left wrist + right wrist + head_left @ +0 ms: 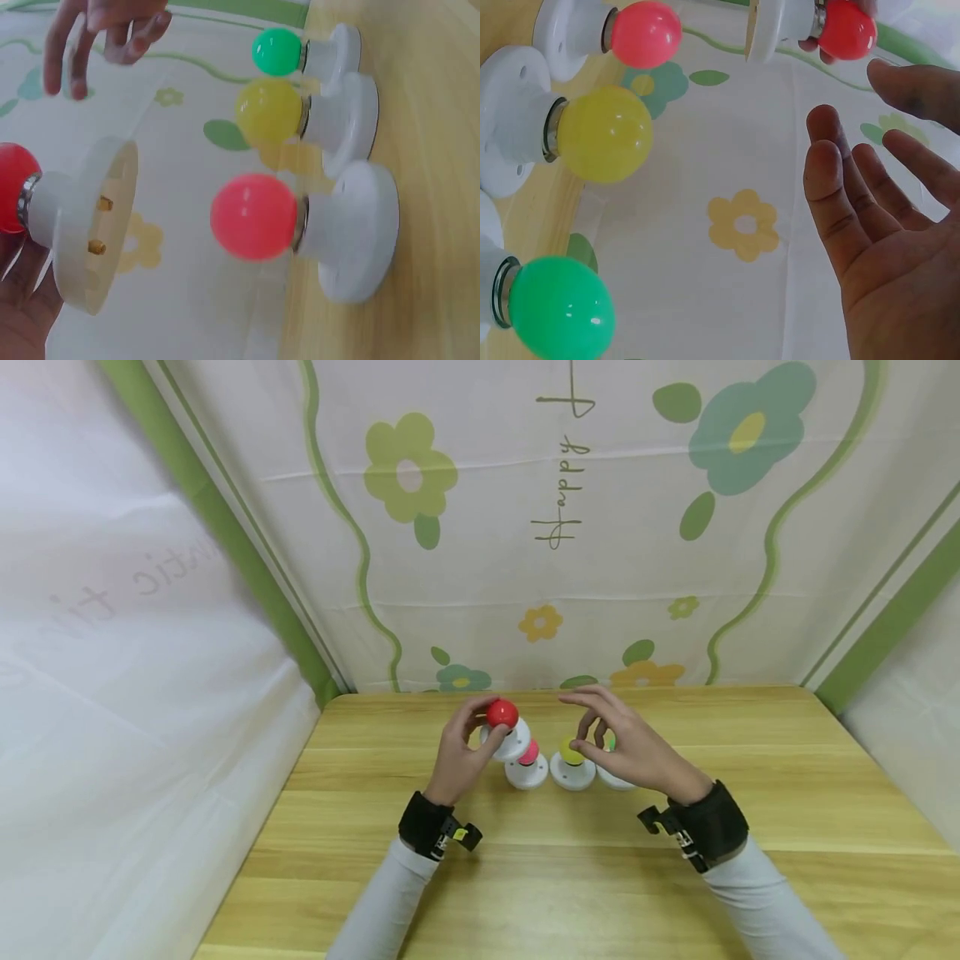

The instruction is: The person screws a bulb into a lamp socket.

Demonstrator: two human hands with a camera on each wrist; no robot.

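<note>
My left hand (459,762) holds a round white lamp holder (96,225) with a red bulb (502,713) screwed into it, raised above the table. Fingers and thumb grip around the bulb end, and the holder's underside shows brass contacts in the left wrist view. Below it, a pink bulb (253,217) stands upright in its own white holder on the table. Beside that come a yellow bulb (604,135) and a green bulb (562,309), each in a white holder. My right hand (636,750) hovers over these two, fingers loosely bent and apart, holding nothing.
The wooden table (540,893) runs to a white fabric backdrop (480,568) printed with flowers. Another white fabric wall (150,693) borders the left side. Each wrist wears a black strap (708,827) with a small camera.
</note>
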